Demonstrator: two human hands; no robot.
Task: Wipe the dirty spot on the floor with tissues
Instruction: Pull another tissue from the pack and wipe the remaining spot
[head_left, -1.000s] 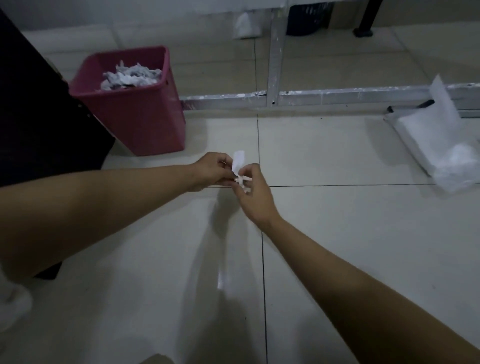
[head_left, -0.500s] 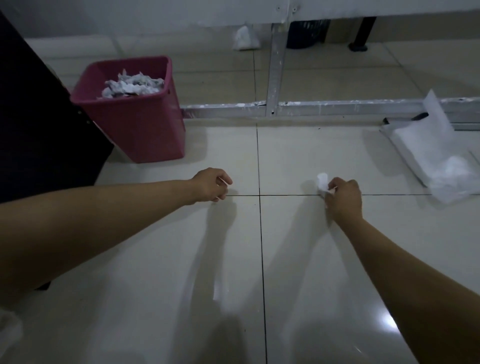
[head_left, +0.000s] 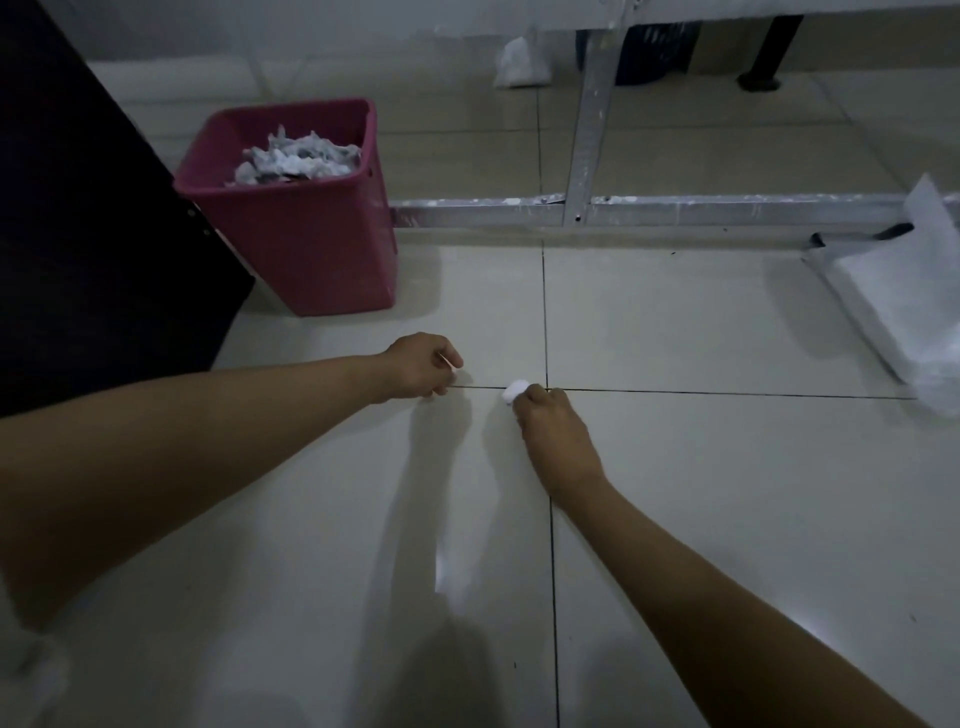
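Head view looked down on my two bare forearms stretched over the pale tiled floor (head_left: 727, 467). My right hand (head_left: 550, 426) had its fingers curled round a small wad of white tissue (head_left: 515, 389), pinching it at the fingertips and holding it down at the dark grout line, just left of where two grout lines crossed. Whether a dirty spot lay under the wad I could not tell, since the tile around it looked evenly pale in the dim light. My left hand (head_left: 423, 371) hovered close to the floor a little to the left of the tissue, apart from it, with its fingers curled in; a thin sliver of something white showed at the thumb, too small for me to say what it was. Further off on the left stood a pink bin (head_left: 311, 249) filled with crumpled used tissues (head_left: 298, 161), set against a dark panel (head_left: 78, 234) at the frame's left edge. A metal frame (head_left: 582, 208) spotted with white ran across the floor beyond the bin, with one bar running away from me. At the right edge lay a soft pack of tissues (head_left: 904, 291), a white sheet sticking up from its top, well apart from both hands.
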